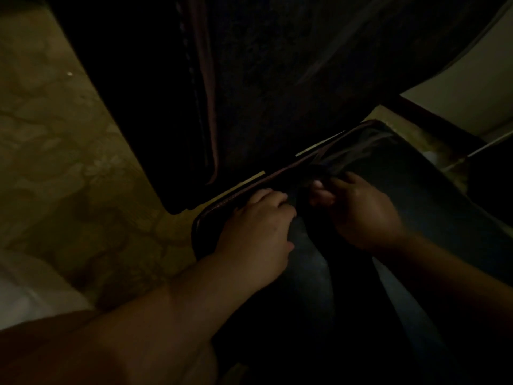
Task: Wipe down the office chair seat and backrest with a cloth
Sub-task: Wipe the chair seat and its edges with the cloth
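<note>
Backrest point(277, 79): upright, far; wiping not visible.
Seat point(433, 207): dark, centre-right, under both hands.
Cloth point(308, 245): dark, bunched between hands at the seat's far edge.
Left hand point(258, 232): fingers curled on cloth.
Right hand point(358, 209): fingertips pinch cloth.
Progress: seat's far edge underway; most seemingly left.

One chair: one seat point(416, 190) and one backrest point(277, 79) rising just behind the seat. Two hands over the seat's rear edge: one left hand point(258, 232), one right hand point(358, 209), close together. One dark cloth point(311, 245) lies on the seat between them. One patterned floor point(69, 162) spreads to the seat's left.
</note>
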